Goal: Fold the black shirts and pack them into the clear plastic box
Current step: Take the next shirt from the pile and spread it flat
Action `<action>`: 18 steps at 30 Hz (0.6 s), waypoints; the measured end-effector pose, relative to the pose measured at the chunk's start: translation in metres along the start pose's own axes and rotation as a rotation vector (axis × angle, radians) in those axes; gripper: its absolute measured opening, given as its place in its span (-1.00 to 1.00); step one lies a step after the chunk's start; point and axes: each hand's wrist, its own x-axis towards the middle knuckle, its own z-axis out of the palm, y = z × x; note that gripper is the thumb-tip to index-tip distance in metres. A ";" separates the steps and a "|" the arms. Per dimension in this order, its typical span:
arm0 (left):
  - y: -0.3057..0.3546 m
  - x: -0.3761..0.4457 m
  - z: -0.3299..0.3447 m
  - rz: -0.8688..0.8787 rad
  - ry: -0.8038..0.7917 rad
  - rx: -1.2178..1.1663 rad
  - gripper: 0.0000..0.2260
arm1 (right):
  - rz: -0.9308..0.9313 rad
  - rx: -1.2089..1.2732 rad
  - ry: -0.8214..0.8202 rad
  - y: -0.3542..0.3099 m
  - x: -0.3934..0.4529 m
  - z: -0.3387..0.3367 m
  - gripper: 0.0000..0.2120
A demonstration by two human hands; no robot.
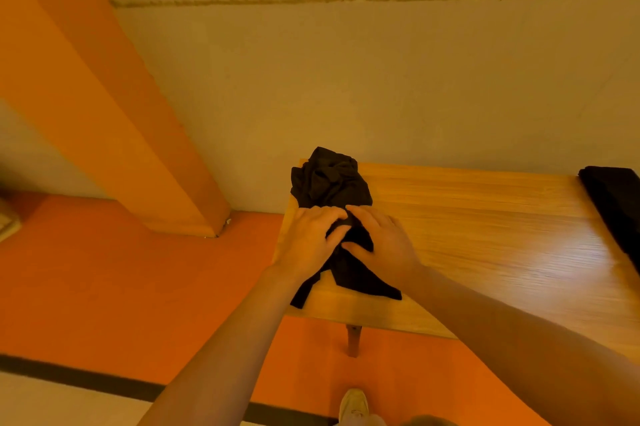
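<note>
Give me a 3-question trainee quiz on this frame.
1. True or false: the crumpled shirt lies at the table's left end.
2. Multiple choice: the left hand and right hand are
A. hanging clear of the table
B. both on the crumpled shirt
C. one on each of two garments
3. Fill in: the dark item at the table's right end is cut off by the frame's ____ edge.

Key: 1 true; 2 B; 3 right.
</note>
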 end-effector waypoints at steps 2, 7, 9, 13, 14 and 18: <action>0.005 0.000 0.001 -0.003 0.004 -0.054 -0.85 | -0.052 0.014 0.058 -0.002 0.011 -0.007 -0.65; 0.003 -0.006 -0.008 -0.180 -0.015 -0.033 -0.76 | 0.027 0.130 0.065 0.002 0.017 -0.027 -0.76; 0.001 -0.007 -0.012 -0.226 0.046 0.083 -0.86 | 0.052 0.159 0.068 0.003 0.015 -0.034 -0.72; 0.008 -0.002 -0.019 -0.364 0.259 -0.061 -0.86 | 0.099 0.277 0.175 0.010 0.011 -0.044 -0.71; 0.011 0.002 -0.022 -0.372 0.267 -0.220 -0.83 | 0.109 0.309 0.192 0.011 0.009 -0.046 -0.72; 0.030 0.013 -0.030 -0.375 0.182 -0.530 -0.82 | 0.191 0.408 0.177 0.009 0.006 -0.050 -0.72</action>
